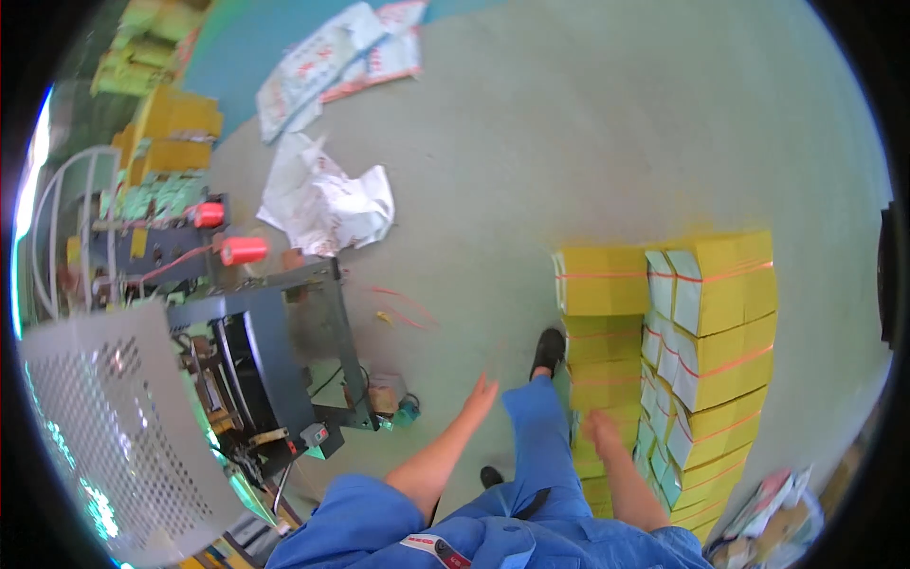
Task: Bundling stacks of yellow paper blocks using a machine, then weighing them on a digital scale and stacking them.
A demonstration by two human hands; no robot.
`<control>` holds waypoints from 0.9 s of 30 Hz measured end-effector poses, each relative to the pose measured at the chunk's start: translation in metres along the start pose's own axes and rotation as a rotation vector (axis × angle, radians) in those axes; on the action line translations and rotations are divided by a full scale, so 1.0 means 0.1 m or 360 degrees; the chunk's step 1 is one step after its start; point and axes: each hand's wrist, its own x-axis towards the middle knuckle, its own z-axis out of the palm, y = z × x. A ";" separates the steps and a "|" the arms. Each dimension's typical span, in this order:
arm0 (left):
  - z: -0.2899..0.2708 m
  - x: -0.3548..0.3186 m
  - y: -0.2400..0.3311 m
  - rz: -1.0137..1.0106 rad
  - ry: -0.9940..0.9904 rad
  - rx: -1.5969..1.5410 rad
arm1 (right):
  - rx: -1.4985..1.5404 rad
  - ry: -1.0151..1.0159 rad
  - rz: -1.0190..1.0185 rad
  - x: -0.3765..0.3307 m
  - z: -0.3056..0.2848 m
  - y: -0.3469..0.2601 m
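Note:
My left hand (482, 394) hangs over the floor in front of me. Its fingers point forward, a little apart, and nothing shows in them. My right hand (601, 429) is beside a stack of yellow-wrapped bundles (607, 294), overlapping it in the picture; whether it touches the stack I cannot tell. Its fingers are blurred and partly turned out of sight. A second, wider stack of bundles (730, 356) stands to the right, showing white-green paper sides and pinkish-red straps.
At left stands a dark metal machine (275, 332) with red spools (245, 250) and a perforated grey panel (123, 436). A crumpled white sack (332, 204) and flat printed sacks (327, 71) lie on the floor beyond. Red strap scraps (403, 305) lie near the machine. Plastic-wrapped refuse (773, 517) sits at lower right.

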 end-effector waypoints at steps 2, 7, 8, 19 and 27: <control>-0.49 -0.73 -0.61 0.0045 -0.0019 -0.0176 | -0.0319 -0.0053 -0.0014 -0.24 0.03 0.58; -1.07 -1.83 -2.54 -0.0130 0.0417 -0.0415 | -0.1953 0.0084 -0.1373 0.30 -0.40 1.63; -1.14 -2.18 -3.01 -0.0174 0.0505 -0.0513 | -0.2086 -0.0058 -0.1179 0.19 -0.08 1.52; -0.09 -5.01 -6.78 -0.0317 0.1140 -0.1805 | -0.3739 -0.0828 -0.2147 -0.09 2.53 1.86; 0.08 -6.21 -8.13 -0.0376 0.1506 -0.2176 | -0.2594 -0.1126 -0.0770 -1.80 5.12 3.34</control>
